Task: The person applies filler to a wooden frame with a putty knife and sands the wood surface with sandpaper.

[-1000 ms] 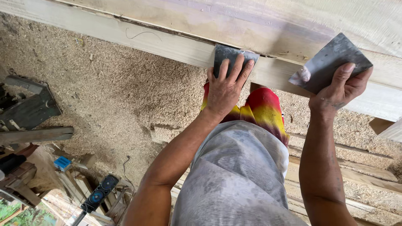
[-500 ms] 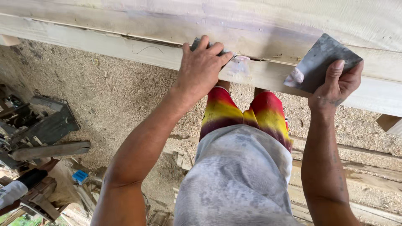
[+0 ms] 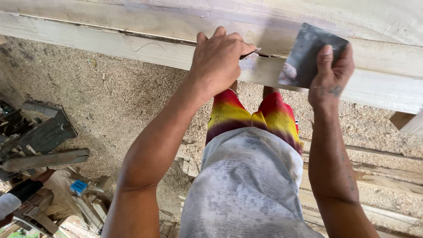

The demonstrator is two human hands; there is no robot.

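- The left hand is curled shut over a small scraper, pressing it against the dark seam between two pale planks; only the thin tip of the blade shows past the fingers.
- Just beside that tip a smear of whitish filler lies on the lower plank.
- The right hand grips a flat dark grey plate, thumb across its face and fingers behind, holding it tilted in front of the planks, near the left hand but not touching it.
- A dab of the same pale filler sits on the plate's lower left corner.
- The upper plank runs across the top of the view, streaked white and faintly purple.
- Below the arms are the person's grey shirt and shorts in red, yellow and purple.
- The floor is covered in sawdust.
- At the left edge lies a dark metal machine part with a grey wooden slat beside it; further down are wood offcuts and a small blue object.
- At the lower right, more planks lie flat on the floor, dusted with sawdust.
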